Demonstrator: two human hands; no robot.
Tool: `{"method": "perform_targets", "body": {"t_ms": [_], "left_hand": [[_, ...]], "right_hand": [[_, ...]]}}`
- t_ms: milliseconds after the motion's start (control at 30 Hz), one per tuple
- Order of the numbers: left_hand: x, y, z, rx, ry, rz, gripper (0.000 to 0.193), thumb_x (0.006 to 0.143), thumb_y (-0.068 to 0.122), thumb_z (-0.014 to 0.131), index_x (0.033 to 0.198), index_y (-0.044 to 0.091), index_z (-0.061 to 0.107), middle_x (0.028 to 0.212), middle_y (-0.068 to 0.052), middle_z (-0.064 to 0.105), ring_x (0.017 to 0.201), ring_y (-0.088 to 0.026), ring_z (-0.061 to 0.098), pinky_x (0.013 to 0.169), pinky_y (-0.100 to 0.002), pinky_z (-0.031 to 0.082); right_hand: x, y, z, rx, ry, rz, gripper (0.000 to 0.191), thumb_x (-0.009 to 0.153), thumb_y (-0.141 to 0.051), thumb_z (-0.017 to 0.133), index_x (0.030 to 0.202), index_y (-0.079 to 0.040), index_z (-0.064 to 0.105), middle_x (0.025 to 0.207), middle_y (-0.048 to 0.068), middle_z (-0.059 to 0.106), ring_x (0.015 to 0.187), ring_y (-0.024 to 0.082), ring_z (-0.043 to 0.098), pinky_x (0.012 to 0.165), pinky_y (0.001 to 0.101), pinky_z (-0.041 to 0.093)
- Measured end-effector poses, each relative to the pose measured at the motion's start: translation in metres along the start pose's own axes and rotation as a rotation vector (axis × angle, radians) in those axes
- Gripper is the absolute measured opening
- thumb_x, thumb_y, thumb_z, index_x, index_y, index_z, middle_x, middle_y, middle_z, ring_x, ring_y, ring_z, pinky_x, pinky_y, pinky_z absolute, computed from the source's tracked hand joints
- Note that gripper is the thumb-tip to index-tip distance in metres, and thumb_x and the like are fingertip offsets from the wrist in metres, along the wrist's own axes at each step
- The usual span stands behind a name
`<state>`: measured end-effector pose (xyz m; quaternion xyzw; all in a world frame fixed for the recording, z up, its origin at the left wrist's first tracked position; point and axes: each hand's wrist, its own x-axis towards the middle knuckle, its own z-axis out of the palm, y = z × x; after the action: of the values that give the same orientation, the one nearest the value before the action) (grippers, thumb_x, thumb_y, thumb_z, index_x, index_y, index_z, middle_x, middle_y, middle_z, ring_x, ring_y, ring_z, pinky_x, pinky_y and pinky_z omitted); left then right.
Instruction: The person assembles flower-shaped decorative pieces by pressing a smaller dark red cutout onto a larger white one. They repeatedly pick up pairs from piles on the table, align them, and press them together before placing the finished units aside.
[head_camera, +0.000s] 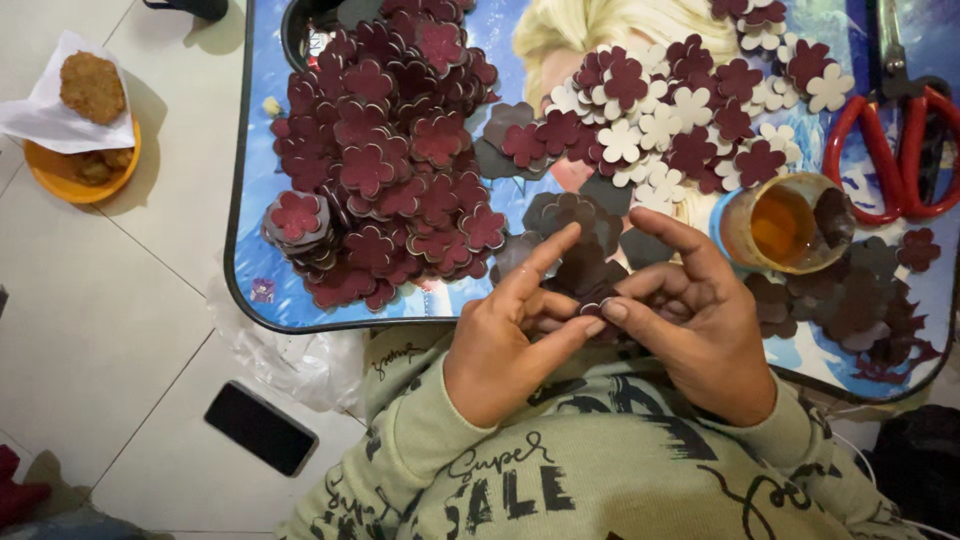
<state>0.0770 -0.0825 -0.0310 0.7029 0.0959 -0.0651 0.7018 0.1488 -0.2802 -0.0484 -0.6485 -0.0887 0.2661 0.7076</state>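
Both hands meet over the near edge of the desk (250, 250) — the left hand (505, 340) and right hand (690, 320) pinch one small dark flower cutout (592, 305) between their fingertips. Beyond lie a maroon flower pile (385, 150), mixed white and maroon flowers (680, 110), a glue cup (785, 225) and red scissors (890, 150).

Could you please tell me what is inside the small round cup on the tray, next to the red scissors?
The cup holds an amber, glue-like liquid, with one dark flower piece leaning inside at its right edge. The cup's bottom cannot be seen through the liquid.
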Motion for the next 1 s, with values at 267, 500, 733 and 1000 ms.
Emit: {"method": "perform_targets", "body": {"t_ms": [267, 500, 733, 1000], "left_hand": [[-0.01, -0.012, -0.006, -0.094, 0.046, 0.048, 0.06, 0.094, 0.008, 0.079, 0.15, 0.011, 0.059, 0.096, -0.004, 0.077, 0.085, -0.004, 0.066, 0.077, -0.023, 0.058], [-0.02, -0.008, -0.027, -0.201, 0.054, 0.171, 0.053, 0.098, 0.009, 0.074, 0.148, 0.009, 0.057, 0.117, -0.004, 0.075, 0.101, -0.005, 0.07, 0.089, -0.024, 0.06], [-0.034, 0.006, -0.05, -0.132, 0.065, 0.15, 0.053, 0.097, 0.012, 0.075, 0.147, 0.008, 0.06, 0.102, -0.003, 0.077, 0.089, -0.004, 0.071, 0.079, -0.022, 0.059], [-0.042, -0.001, -0.068, -0.328, 0.032, 0.086, 0.053, 0.097, 0.011, 0.074, 0.148, 0.005, 0.058, 0.098, -0.001, 0.076, 0.084, -0.003, 0.066, 0.077, -0.021, 0.055]], "right_hand": [[-0.007, 0.001, 0.007, -0.02, 0.011, -0.047, 0.087, 0.087, 0.007, 0.069, 0.163, -0.001, 0.027, 0.102, 0.013, 0.072, 0.094, 0.016, 0.071, 0.084, 0.0279, 0.058], [-0.004, 0.001, 0.026, -0.166, 0.039, -0.075, 0.091, 0.083, 0.01, 0.071, 0.165, -0.002, 0.033, 0.101, 0.013, 0.071, 0.094, 0.016, 0.07, 0.08, 0.0275, 0.057], [-0.003, 0.002, 0.046, -0.145, -0.025, -0.043, 0.097, 0.077, 0.012, 0.072, 0.165, -0.004, 0.033, 0.099, 0.012, 0.072, 0.09, 0.015, 0.07, 0.078, 0.0275, 0.058], [0.0, 0.002, 0.065, -0.298, -0.019, -0.084, 0.089, 0.08, 0.012, 0.071, 0.161, -0.002, 0.038, 0.098, 0.016, 0.073, 0.088, 0.017, 0.071, 0.075, 0.0293, 0.058]]}}
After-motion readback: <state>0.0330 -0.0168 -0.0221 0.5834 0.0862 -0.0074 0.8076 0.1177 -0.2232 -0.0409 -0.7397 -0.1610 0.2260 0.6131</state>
